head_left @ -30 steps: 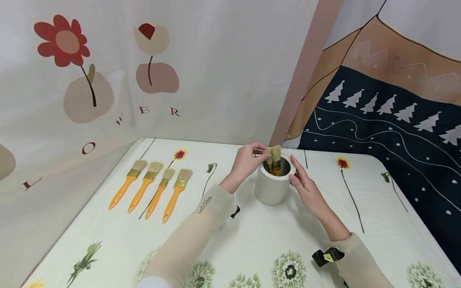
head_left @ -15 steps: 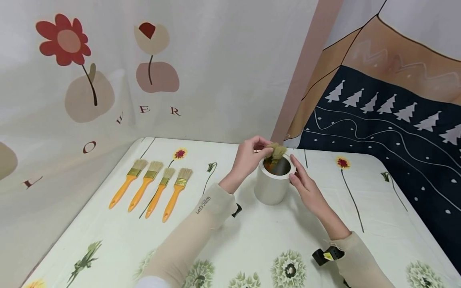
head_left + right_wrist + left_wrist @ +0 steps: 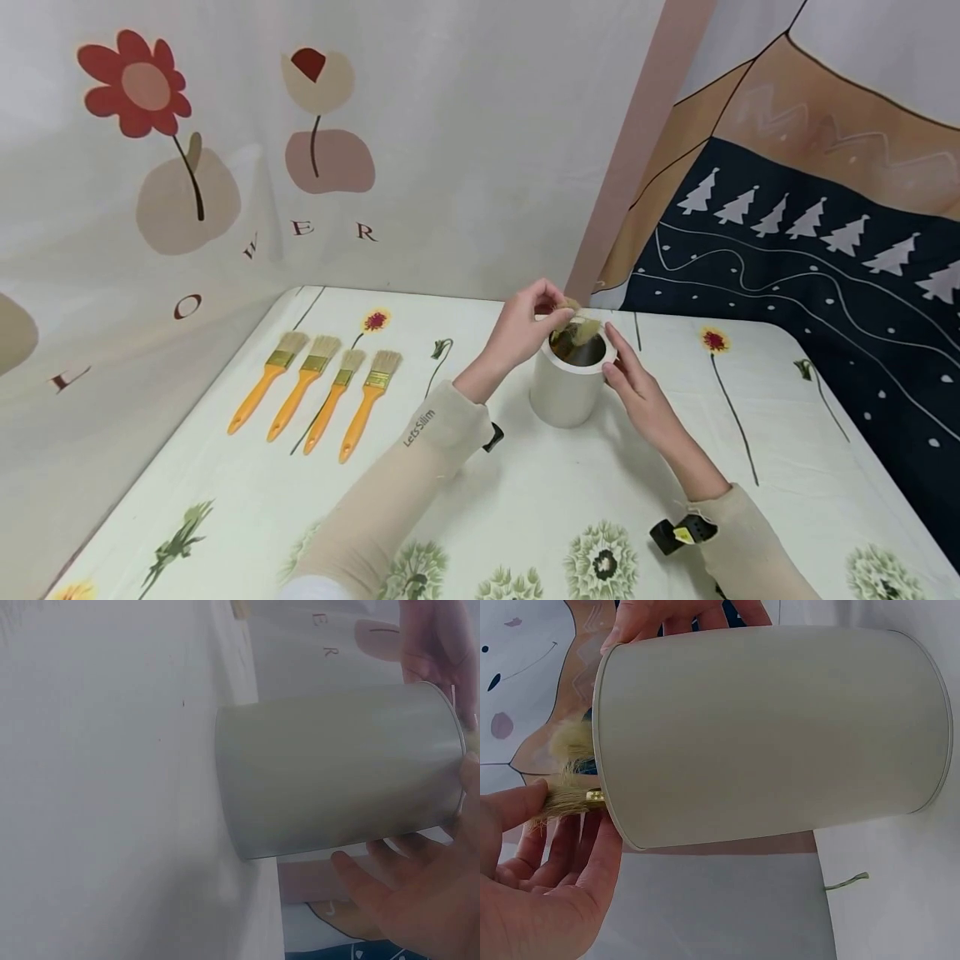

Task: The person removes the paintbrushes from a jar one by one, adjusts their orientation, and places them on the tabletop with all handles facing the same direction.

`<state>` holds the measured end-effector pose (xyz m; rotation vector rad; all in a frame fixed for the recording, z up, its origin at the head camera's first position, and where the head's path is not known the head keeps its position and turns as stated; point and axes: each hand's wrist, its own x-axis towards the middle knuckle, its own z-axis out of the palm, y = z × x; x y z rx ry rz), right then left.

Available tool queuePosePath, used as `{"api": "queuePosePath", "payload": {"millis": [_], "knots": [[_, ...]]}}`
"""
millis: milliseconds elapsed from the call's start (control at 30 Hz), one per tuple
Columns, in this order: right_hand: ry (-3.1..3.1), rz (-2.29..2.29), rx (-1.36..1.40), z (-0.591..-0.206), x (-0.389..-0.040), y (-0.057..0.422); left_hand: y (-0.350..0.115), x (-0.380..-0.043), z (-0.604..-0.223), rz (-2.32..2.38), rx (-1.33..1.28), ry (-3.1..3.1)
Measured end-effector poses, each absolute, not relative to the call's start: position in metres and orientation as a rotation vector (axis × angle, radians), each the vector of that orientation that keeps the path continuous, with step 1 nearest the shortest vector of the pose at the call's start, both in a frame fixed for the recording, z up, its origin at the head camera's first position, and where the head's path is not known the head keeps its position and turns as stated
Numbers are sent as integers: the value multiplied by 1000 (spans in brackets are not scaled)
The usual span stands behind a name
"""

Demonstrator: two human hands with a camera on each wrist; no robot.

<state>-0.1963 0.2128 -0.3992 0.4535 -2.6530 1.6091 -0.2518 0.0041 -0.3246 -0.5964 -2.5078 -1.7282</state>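
Observation:
A white cylindrical container [image 3: 564, 396] stands upright on the table. At its mouth, my left hand [image 3: 521, 329] pinches the bristles of a paintbrush [image 3: 564, 799] between thumb and fingers. The brush's gold metal band shows at the rim; its handle is hidden inside. A second paintbrush [image 3: 587, 332] stands in the container, its bristles leaning toward the right side of the mouth. My right hand [image 3: 641, 392] rests against the container's right side near the rim, fingers extended, as the right wrist view also shows.
Several paintbrushes [image 3: 367, 404] with orange handles lie in a row on the left of the table, bristles pointing away. The tabletop is covered by a white flower-print cloth [image 3: 525, 500]. Printed curtains [image 3: 465, 150] hang behind the table.
My left hand has shifted slightly up and to the right with the pinched bristles. The other brush's bristles have tipped rightward and sit lower in the mouth. The right hand stays in place.

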Motion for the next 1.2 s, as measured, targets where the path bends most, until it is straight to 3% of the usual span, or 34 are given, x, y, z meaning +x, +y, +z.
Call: {"api": "queuePosePath", "payload": {"millis": [933, 1200], "knots": [[-2629, 1619, 474, -400, -195, 212, -52, -231, -261, -1984, -656, -1809], [-2630, 1617, 479, -400, -195, 213, -79, -232, -263, -1956, -601, -1843]]}}
